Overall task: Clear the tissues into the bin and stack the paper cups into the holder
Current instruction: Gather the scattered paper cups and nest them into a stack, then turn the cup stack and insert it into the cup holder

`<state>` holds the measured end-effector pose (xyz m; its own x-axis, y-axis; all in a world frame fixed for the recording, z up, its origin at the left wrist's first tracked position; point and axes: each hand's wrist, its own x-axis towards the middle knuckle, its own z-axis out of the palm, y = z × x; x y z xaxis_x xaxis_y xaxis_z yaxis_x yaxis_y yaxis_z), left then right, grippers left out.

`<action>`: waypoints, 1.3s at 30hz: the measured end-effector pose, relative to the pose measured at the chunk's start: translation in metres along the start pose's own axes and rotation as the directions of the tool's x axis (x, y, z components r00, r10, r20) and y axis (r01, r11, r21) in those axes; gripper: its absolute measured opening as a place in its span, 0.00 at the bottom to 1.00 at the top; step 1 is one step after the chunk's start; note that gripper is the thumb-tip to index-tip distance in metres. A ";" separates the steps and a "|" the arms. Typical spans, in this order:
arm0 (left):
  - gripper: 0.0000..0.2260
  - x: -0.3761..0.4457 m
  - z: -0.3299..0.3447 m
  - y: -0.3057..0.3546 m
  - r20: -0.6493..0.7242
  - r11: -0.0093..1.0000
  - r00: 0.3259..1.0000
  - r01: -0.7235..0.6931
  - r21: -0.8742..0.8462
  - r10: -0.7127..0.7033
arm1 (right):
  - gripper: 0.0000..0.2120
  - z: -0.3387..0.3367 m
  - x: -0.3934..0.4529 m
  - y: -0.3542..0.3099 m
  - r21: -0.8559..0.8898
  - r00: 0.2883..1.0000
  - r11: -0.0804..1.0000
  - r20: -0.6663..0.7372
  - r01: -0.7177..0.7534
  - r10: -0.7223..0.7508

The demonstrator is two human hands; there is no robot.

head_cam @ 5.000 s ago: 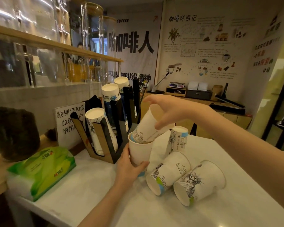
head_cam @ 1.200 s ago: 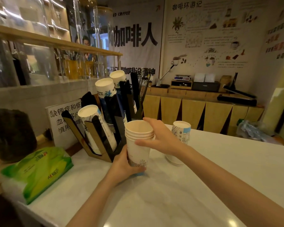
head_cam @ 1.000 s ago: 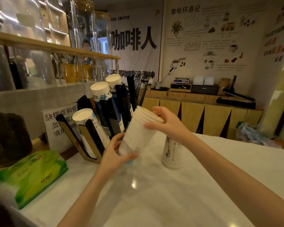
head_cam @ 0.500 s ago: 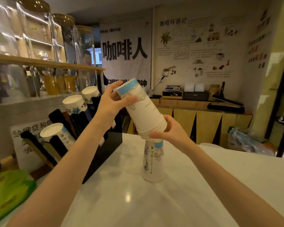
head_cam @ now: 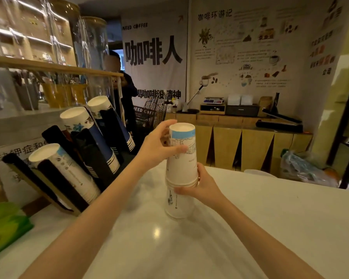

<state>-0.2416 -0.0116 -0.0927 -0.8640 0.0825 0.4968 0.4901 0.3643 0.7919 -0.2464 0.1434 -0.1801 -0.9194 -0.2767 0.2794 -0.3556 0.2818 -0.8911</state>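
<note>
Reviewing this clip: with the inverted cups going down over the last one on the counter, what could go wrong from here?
1. The inverted stack sits only partly over the lone cup; pushed off-axis, it may jam or crush a rim.
2. Only the right hand steadies the joint, so the lone cup could skid on the glossy counter.
3. The left hand has a fingertip grip near the top, and the tall stack could tilt.

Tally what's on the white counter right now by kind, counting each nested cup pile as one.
Upside-down nested paper cup stacks: 1, gripped by the left hand and right hand
Single upside-down paper cups standing on the counter: 1, beneath that stack
Black slanted cup holders: 1, with three cup columns
Green tissue packs: 1
Total: 4
</note>
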 end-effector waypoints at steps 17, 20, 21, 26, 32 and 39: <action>0.39 -0.060 0.040 -0.057 -0.066 0.974 0.973 0.224 0.026 -0.222 | 0.42 0.019 -0.016 0.047 -0.051 0.985 0.991 0.109 -0.125 0.130; 0.36 -0.078 0.056 -0.071 -0.099 0.961 0.956 0.275 -0.013 -0.275 | 0.43 0.020 -0.019 0.047 -0.030 0.989 0.993 0.094 -0.110 0.112; 0.35 -0.083 0.061 -0.076 -0.094 0.959 0.954 0.284 -0.006 -0.283 | 0.43 0.020 -0.019 0.047 -0.024 0.990 0.994 0.089 -0.104 0.105; 0.40 -0.097 0.074 -0.089 -0.068 0.949 0.952 0.303 0.085 -0.298 | 0.43 0.023 -0.017 0.052 -0.023 0.996 0.998 0.051 -0.065 0.066; 0.38 -0.097 0.068 -0.091 -0.076 0.947 0.945 0.321 0.033 -0.318 | 0.46 0.025 -0.020 0.047 0.018 0.997 0.997 0.024 -0.080 0.080; 0.34 -0.106 0.047 -0.085 -0.217 0.954 0.932 0.299 0.005 -0.290 | 0.43 0.045 -0.027 0.024 0.156 0.992 0.980 0.008 -0.123 0.123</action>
<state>-0.1973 -0.0079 -0.2287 -0.9225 -0.2299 0.3099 0.2093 0.3766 0.9024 -0.2222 0.1161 -0.2248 -0.9548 -0.2477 0.1645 -0.2093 0.1670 -0.9635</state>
